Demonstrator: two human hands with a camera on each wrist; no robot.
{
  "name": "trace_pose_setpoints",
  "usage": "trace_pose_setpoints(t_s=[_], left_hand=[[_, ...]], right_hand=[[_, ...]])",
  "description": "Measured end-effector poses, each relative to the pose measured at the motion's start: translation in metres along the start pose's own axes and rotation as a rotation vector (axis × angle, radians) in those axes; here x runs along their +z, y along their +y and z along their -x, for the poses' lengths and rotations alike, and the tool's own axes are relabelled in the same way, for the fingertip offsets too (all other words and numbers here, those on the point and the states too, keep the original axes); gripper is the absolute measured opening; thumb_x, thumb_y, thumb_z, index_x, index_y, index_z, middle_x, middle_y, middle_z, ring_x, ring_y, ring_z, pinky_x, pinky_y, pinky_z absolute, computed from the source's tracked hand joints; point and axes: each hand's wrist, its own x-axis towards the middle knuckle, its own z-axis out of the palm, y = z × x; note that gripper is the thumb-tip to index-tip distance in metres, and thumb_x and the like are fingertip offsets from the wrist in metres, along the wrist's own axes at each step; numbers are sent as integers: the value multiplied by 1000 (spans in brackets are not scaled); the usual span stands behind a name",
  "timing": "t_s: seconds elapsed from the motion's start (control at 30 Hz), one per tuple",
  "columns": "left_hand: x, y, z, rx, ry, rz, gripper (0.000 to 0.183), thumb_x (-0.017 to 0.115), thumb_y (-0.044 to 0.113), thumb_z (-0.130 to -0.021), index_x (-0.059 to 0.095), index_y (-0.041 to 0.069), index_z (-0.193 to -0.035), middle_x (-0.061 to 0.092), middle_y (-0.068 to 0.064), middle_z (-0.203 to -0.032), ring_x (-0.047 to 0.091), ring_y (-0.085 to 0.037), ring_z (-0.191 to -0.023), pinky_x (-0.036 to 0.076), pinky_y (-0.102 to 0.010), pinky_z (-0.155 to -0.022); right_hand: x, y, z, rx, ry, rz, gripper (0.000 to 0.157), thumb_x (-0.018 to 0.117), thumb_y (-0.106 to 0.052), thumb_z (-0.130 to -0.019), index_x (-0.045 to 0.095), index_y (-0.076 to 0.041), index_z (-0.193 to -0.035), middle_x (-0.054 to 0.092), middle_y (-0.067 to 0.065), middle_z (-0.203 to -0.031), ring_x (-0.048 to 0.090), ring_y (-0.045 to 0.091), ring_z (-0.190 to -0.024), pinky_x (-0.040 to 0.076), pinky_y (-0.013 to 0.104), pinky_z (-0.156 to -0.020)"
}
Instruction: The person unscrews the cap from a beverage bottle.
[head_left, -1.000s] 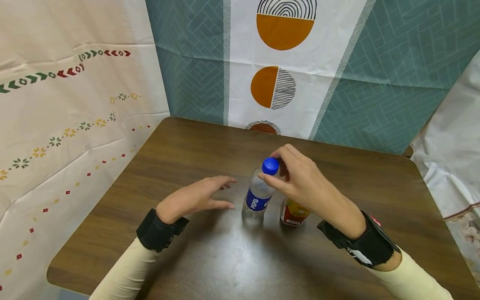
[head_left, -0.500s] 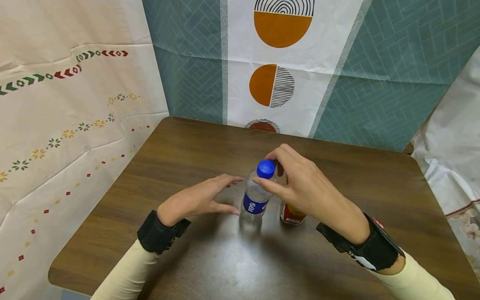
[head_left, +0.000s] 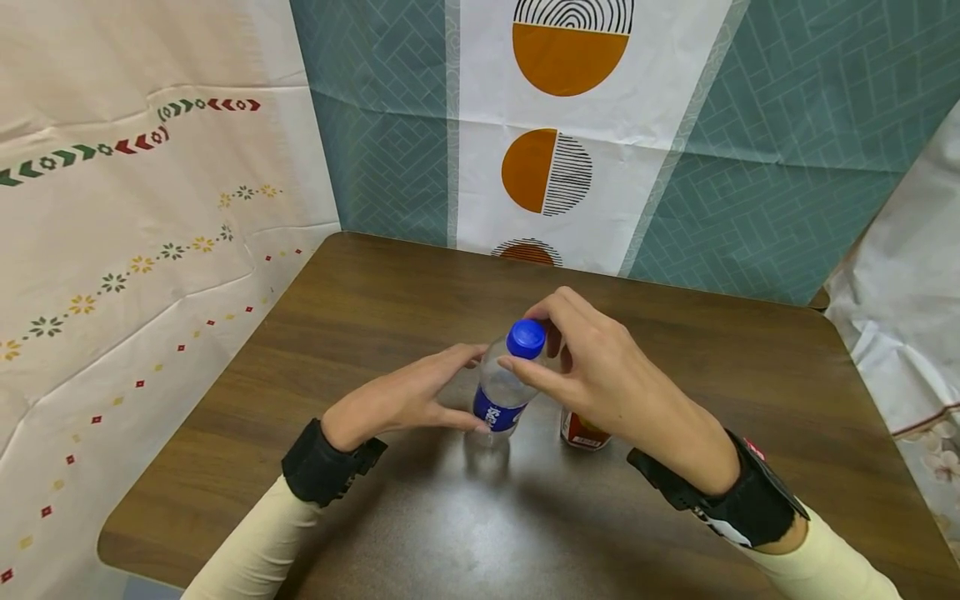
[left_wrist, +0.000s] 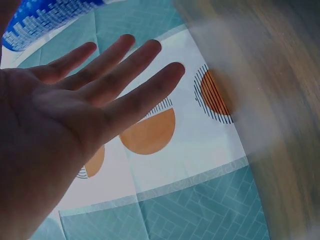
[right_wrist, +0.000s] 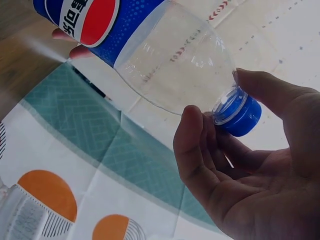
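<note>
A clear plastic Pepsi bottle (head_left: 498,408) with a blue label and a blue cap (head_left: 526,339) leans slightly to the right at mid-table. My right hand (head_left: 600,354) pinches its neck just under the cap, thumb on one side and fingers on the other, as the right wrist view shows. Around the label's left side, my left hand (head_left: 412,392) is spread with straight fingers, thumb tip overlapping the label's lower edge. In the left wrist view, the left fingers (left_wrist: 145,95) are extended, with the blue label (left_wrist: 50,20) at the top left corner.
A container with a red and yellow label (head_left: 585,432) stands to the bottle's right, partly hidden behind my right hand. The brown wooden table (head_left: 390,283) meets a patterned teal and white cloth (head_left: 390,125) at its far edge.
The bottle has shifted left and a little toward me, with my right hand still at its neck. My left hand has moved slightly right, up to the bottle's side.
</note>
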Motion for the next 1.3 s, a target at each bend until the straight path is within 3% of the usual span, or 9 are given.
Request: trace_pose_setpoints(t_s=[0.2,0.43,0.67,0.8,0.93,1.17,1.3], left_hand=[[3,1,-3,86,1,88,87,77,41,-75,30,17,-144,48,3,-135,44,-6,-120,40,-35,-101],[4,5,-2,78,-44,206,81,77,38,-76,33,21,-142,53,6,-130,48,-3,-116,43,-34,-98],[4,7,-5,156,-20,259,68,74,36,-79,41,17,-136,60,3,-122,55,-6,-108,49,-34,-91],[3,10,-4,100,25,172,65,74,43,-77,45,18,-129,62,5,-116,59,-6,-101,52,-32,-85],[3,13,-6,29,57,17,63,74,51,-74,48,16,-119,64,5,-108,61,-4,-92,55,-27,-78],[5,18,-8,-27,125,-218,64,72,56,-73,52,10,-113,66,1,-96,62,-5,-78,57,-25,-68],[5,21,-7,-64,134,-283,66,71,57,-73,52,9,-113,67,0,-95,64,-8,-78,58,-27,-68]], right_hand=[[0,-4,-1,-12,10,-20,34,75,-24,-80,55,-3,-97,50,2,-87,48,10,-69,50,24,-53],[0,-5,-1,-32,28,-49,33,77,-21,-79,55,-2,-96,51,2,-87,51,9,-72,53,27,-59],[-5,-3,0,-39,16,8,36,77,-26,-79,56,-3,-98,54,1,-87,51,9,-73,52,26,-61],[-11,0,0,-8,31,88,32,74,-26,-81,58,-3,-97,55,-1,-78,48,7,-65,48,24,-52],[-11,3,0,59,51,126,24,71,-25,-85,59,-5,-91,52,-3,-66,45,7,-56,44,24,-44],[-4,8,-1,353,20,199,38,62,-40,-90,61,-2,-86,55,2,-60,47,14,-49,44,28,-43],[-1,9,-2,429,4,181,45,59,-47,-90,59,-2,-83,55,5,-59,47,17,-48,42,30,-42]])
